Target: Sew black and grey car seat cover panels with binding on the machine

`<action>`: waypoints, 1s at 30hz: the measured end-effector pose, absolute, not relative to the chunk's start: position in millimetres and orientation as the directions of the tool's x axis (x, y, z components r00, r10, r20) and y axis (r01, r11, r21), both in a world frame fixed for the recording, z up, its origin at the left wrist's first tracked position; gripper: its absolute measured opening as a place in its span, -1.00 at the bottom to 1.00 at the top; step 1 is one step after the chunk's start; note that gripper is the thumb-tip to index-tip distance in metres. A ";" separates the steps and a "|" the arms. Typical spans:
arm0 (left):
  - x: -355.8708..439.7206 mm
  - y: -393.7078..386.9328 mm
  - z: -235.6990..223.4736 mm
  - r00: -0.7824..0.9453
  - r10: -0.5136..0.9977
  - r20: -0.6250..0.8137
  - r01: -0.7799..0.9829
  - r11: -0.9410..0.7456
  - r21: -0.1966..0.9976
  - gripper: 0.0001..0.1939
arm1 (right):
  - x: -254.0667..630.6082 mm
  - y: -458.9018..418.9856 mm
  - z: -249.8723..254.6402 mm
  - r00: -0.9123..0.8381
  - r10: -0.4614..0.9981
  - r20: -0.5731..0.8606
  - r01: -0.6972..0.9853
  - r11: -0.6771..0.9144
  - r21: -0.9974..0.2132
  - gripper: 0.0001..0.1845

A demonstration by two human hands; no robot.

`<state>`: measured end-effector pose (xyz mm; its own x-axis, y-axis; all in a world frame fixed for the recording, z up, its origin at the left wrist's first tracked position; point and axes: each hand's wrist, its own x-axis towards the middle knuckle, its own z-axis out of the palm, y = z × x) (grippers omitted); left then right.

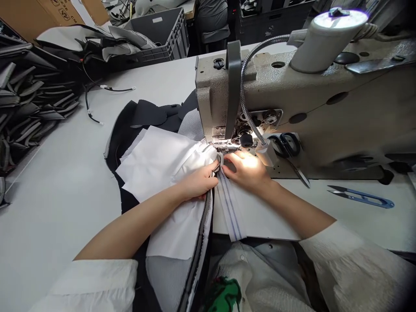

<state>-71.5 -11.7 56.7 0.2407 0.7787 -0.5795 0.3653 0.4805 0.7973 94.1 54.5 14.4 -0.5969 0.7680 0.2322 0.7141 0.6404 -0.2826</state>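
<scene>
Under the lamp of the sewing machine (208, 86), a black and grey padded fabric piece (125, 130) with white cloth (156, 160) on top lies up against the needle area. My left hand (199, 180) grips the edge of this piece, thumb on top, just in front of the presser foot. Close beside it, my right hand (245, 169) pinches a white strap with blue lines (230, 208) near the fabric edge. The strap's free end hangs toward the table's front edge. The needle itself is hard to make out.
Scissors (289, 151) lean against the machine base, and blue thread snips (360, 197) lie to the right. Stacked fabric pieces (32, 95) fill the left side. Thin black cables (94, 93) lie on the white table (65, 173). Behind stands a grey crate (177, 34); a person (212, 17) sits beyond.
</scene>
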 end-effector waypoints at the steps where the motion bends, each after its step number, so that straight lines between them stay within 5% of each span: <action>1: -71.1 -11.6 57.1 0.239 0.789 -0.566 0.381 0.460 0.802 -0.17 | 89.9 56.6 15.2 -0.614 0.760 0.216 0.718 0.650 -0.248 -0.73; 12: -67.4 -13.5 64.5 0.172 0.795 -0.581 0.406 0.480 0.777 -0.17 | 75.9 63.1 33.6 -0.615 0.780 -0.114 0.783 0.589 -0.198 -0.71; 16: -68.8 -14.3 63.9 0.176 0.797 -0.578 0.423 0.469 0.775 -0.18 | 75.2 58.6 29.9 -0.545 0.835 -0.082 0.829 0.522 -0.199 -0.71; 23: -69.4 -14.7 60.2 0.194 0.783 -0.591 0.360 0.503 0.786 -0.15 | 84.9 62.7 21.2 -0.492 0.865 -0.095 0.778 0.388 -0.495 -0.82; 30: -73.1 -14.0 55.6 0.250 0.796 -0.551 0.301 0.477 0.826 -0.16 | 84.2 49.8 14.2 -0.562 0.827 -0.021 0.767 0.511 -0.389 -0.75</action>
